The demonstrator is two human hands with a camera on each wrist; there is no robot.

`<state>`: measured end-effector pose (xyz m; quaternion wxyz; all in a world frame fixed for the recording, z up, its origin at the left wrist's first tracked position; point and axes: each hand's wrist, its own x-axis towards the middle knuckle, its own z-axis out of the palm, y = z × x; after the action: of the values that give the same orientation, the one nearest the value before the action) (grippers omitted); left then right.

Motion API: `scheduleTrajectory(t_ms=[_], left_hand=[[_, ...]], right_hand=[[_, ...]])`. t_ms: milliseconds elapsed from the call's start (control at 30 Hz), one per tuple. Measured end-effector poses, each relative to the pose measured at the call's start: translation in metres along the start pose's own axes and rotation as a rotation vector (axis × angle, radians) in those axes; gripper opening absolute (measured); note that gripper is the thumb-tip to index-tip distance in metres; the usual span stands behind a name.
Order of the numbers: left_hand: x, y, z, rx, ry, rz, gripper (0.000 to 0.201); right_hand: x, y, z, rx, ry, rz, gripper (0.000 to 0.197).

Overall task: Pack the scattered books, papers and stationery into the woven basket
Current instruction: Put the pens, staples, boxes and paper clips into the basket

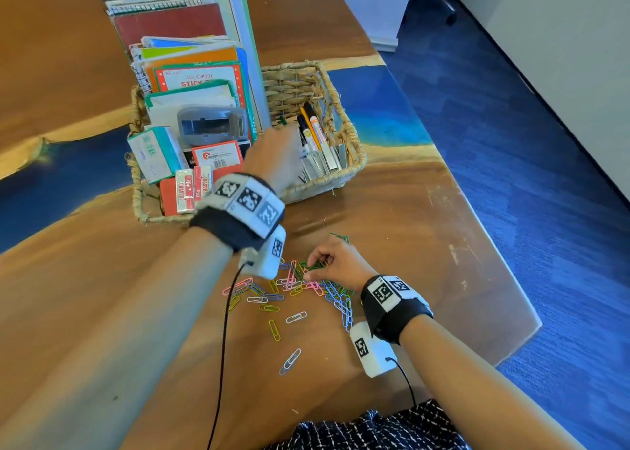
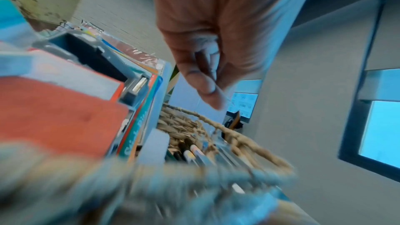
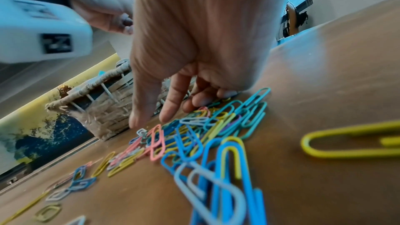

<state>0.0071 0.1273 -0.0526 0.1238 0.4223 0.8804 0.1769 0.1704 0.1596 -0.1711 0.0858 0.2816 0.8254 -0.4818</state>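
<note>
The woven basket stands on the wooden table, packed with upright books and boxes on its left side. My left hand hovers over its right part, fingers curled; in the blurred left wrist view my left hand seems to pinch a thin paper clip above the basket. A pile of coloured paper clips lies scattered in front of the basket. My right hand rests on the pile and pinches a few green clips. The right wrist view shows my right hand down among the paper clips.
Notebooks, a grey tape dispenser, eraser boxes, and markers fill the basket. The table edge runs close on the right, with blue carpet beyond. A lone yellow clip lies to the right of the pile.
</note>
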Motion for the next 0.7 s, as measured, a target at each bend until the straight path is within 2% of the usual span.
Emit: scheduleTrajectory(t_ms=[67, 167, 300, 467, 533, 600, 700], left_hand=[[0.022, -0.002, -0.008, 0.027, 0.050, -0.038, 0.014], [0.044, -0.010, -0.009, 0.098, 0.047, -0.111, 0.018], [0.043, -0.019, 0.001, 0.061, 0.029, -0.178, 0.021], [0.008, -0.013, 0.003, -0.166, 0.086, 0.015, 0.017], [-0.015, -0.010, 0.008, -0.206, 0.023, 0.069, 0.015], [-0.035, -0.013, 0.017, -0.223, -0.073, 0.092, 0.015], [-0.052, -0.024, 0.035, -0.213, -0.156, 0.053, 0.016]], right_hand=[[-0.001, -0.002, 0.001, -0.105, -0.024, -0.009, 0.023], [-0.003, -0.003, 0.004, -0.171, -0.023, -0.006, 0.015], [-0.005, -0.005, 0.006, -0.209, -0.027, -0.010, 0.008], [-0.005, -0.008, 0.004, -0.216, -0.054, 0.001, 0.010], [-0.005, -0.008, 0.003, -0.212, -0.070, -0.006, 0.007], [-0.007, -0.007, 0.001, -0.228, -0.102, -0.018, 0.016], [-0.008, -0.007, 0.001, -0.278, -0.127, -0.018, 0.024]])
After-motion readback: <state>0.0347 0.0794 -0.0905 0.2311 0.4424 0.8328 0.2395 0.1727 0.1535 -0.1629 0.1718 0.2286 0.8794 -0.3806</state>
